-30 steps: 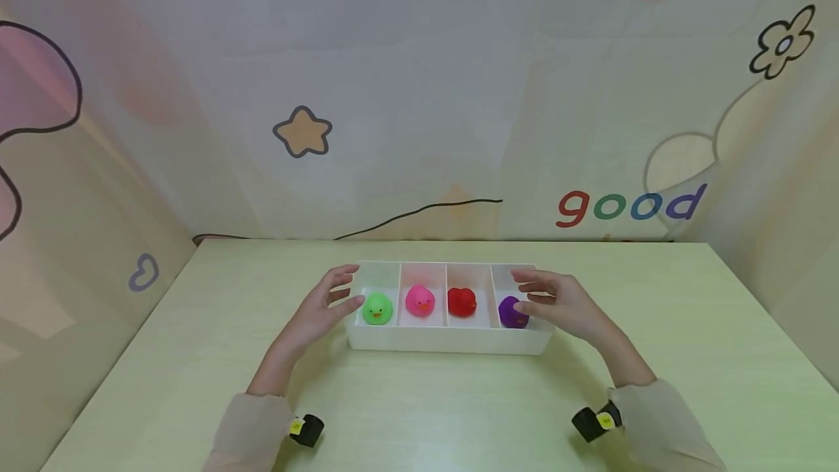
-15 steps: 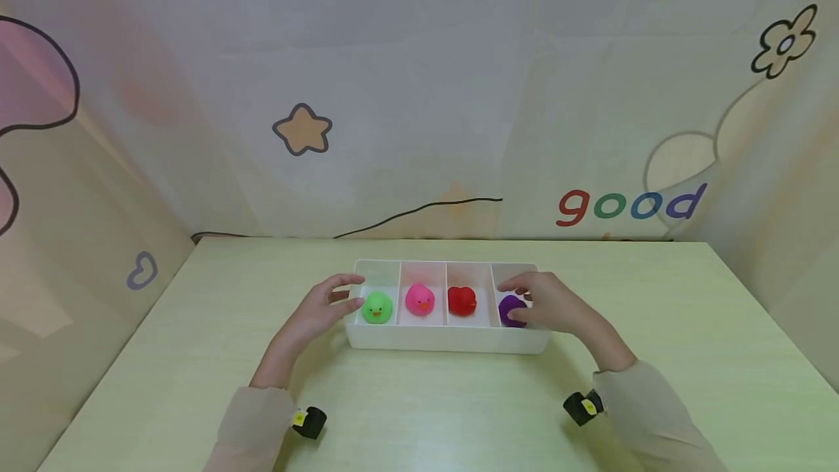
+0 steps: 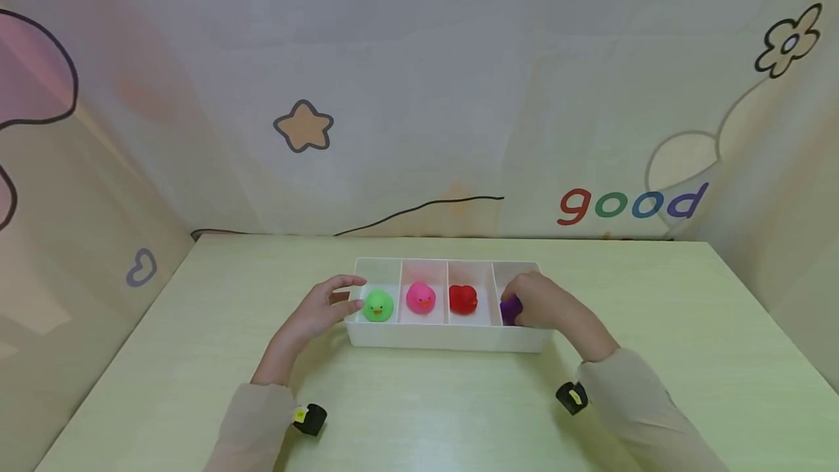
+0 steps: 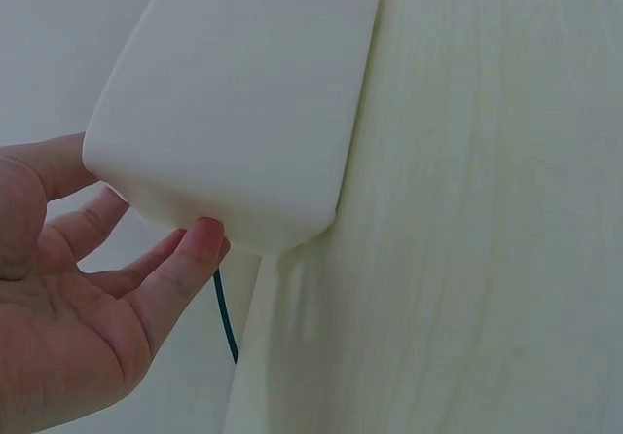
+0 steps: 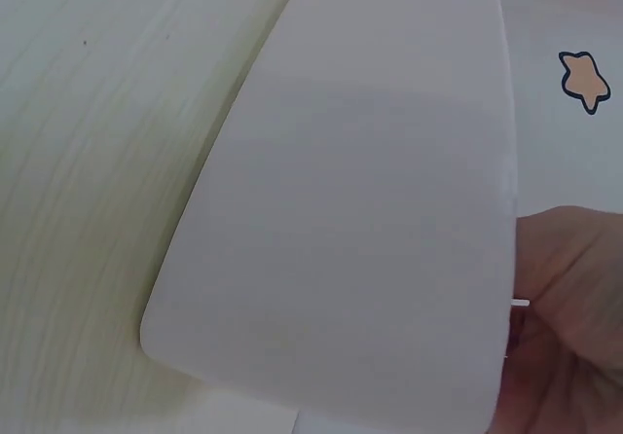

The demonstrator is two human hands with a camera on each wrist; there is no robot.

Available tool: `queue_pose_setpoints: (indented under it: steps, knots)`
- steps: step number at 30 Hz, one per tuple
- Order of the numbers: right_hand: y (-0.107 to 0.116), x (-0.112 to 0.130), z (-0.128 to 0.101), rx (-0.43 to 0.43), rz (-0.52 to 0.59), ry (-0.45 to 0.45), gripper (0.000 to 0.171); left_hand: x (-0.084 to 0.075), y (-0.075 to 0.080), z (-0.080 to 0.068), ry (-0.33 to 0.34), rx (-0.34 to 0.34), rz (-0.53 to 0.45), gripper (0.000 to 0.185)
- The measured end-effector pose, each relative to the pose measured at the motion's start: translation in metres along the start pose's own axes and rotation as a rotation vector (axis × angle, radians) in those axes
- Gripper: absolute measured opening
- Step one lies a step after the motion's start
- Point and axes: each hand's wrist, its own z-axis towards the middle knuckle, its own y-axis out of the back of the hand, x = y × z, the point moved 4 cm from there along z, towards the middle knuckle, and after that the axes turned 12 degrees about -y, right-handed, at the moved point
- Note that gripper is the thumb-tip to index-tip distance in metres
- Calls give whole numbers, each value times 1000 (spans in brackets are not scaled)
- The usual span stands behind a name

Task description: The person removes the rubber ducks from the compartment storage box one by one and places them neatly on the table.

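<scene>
1. The purple duck (image 3: 510,307) sits in the rightmost compartment of the white tray (image 3: 446,339), mostly covered by the right hand (image 3: 544,302).
2. The tray has four compartments in a row: going left from the purple duck come a red duck (image 3: 462,299), a pink duck (image 3: 420,298) and a green duck (image 3: 377,306), one to each compartment.
3. The tray lies near the middle of the pale green table (image 3: 197,355), its long side toward the person.
4. The right hand reaches over the tray's right end into the last compartment, its fingers curled down around the purple duck (the duck shows only at the hand's left edge).
5. The left hand (image 3: 320,310) rests against the tray's left end, fingers spread loosely; in the left wrist view a fingertip (image 4: 200,237) touches the tray's rounded corner (image 4: 234,162).
6. Both forearms, in beige sleeves, lie low over the table.
</scene>
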Motion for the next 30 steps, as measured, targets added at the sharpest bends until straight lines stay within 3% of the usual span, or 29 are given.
queue_pose_setpoints:
  steps: [5, 13, 19, 30]
  knots:
    - [-2, 2, 1, -16, -38, -2, 11, 3, -1, 1, -4, 7, -18, 39]
    - [-2, 4, 1, -51, -85, 18, 15, 4, -2, 0, 4, 4, -18, 39]
    - [9, 3, -6, -99, 15, 20, 18, 2, -1, 1, 1, -4, -20, 38]
    - [42, -15, -41, -311, 160, 67, 29, 4, 0, 1, 6, -4, -5, 39]
